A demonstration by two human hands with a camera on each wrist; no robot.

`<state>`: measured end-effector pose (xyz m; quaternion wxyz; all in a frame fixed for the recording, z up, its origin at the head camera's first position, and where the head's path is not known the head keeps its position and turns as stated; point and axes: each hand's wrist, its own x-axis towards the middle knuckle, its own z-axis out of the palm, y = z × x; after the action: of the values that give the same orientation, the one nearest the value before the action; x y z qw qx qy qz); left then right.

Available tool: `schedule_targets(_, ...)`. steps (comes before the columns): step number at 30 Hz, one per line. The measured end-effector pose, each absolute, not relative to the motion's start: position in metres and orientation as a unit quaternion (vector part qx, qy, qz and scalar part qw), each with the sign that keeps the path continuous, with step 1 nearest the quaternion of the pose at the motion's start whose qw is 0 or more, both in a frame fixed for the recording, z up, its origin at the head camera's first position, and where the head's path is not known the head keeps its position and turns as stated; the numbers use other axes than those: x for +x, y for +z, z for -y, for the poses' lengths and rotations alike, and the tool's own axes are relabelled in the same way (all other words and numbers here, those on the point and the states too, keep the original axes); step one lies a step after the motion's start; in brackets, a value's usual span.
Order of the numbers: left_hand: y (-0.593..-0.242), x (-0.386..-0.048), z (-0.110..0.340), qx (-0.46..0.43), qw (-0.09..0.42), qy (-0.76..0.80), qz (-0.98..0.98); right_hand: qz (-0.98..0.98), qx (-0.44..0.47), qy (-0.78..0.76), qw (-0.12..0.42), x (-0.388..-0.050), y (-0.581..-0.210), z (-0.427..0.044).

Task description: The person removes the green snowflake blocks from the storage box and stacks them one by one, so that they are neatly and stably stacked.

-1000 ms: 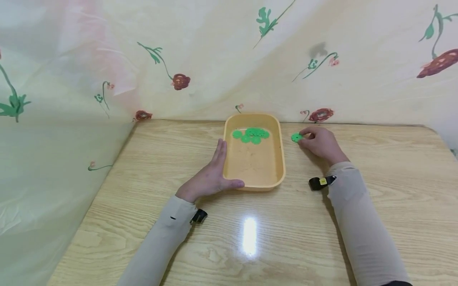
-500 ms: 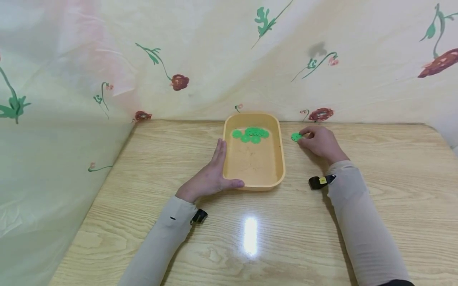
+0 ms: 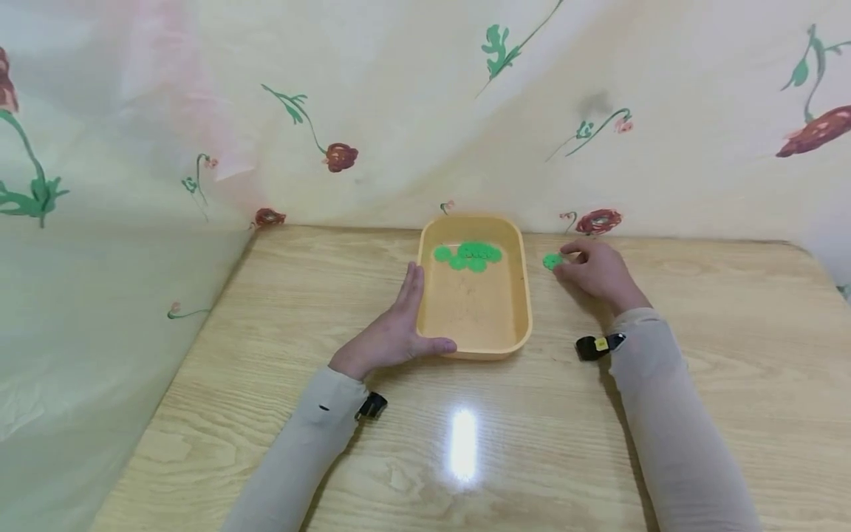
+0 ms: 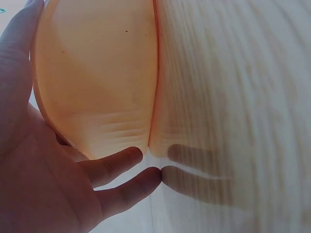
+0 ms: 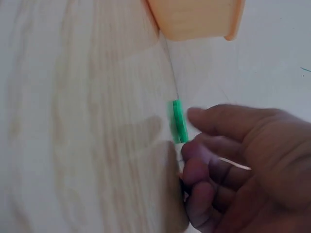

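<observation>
A yellow plastic tray holds several flat green discs toward its far end. My left hand rests against the tray's near left corner, its thumb along the front rim and its fingers along the left side. That hand shows spread, fairly straight fingers beside the tray wall. Right of the tray, a green notched disc lies on the table. My right hand is just beside it, with thumb and index finger apart. Edge-on in the right wrist view, the green disc looks layered; whether a fingertip touches it is unclear.
The wood-grain table runs back to a wall covered in flowered plastic sheeting. More sheeting hangs along the left side. Black wrist cameras sit on both sleeves.
My right index finger has lifted slightly and parted from the thumb at the green disc. The left hand and tray keep their places; the head view has tilted up a little.
</observation>
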<state>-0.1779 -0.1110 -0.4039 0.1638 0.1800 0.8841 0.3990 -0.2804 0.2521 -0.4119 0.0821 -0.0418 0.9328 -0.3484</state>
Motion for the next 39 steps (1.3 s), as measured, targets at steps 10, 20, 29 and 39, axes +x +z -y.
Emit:
schedule_targets(10,-0.403,-0.176,0.112,0.185,0.163,0.400,-0.883,-0.888,-0.072,-0.454,0.016,-0.278,-0.375,-0.236)
schedule_targets(20,-0.402,-0.174,0.114,0.179,0.166,0.397,-0.885,-0.877,-0.123,-0.465,0.012,-0.281,-0.317,-0.176)
schedule_targets(29,-0.404,-0.173,0.116,0.182,0.164,0.400,-0.883,-0.864,-0.161,-0.474,0.046,-0.296,-0.303,-0.110)
schedule_targets(39,-0.404,-0.172,0.119,0.200,0.163,0.396,-0.881,-0.862,-0.132,-0.484,0.081,-0.313,-0.338,-0.073)
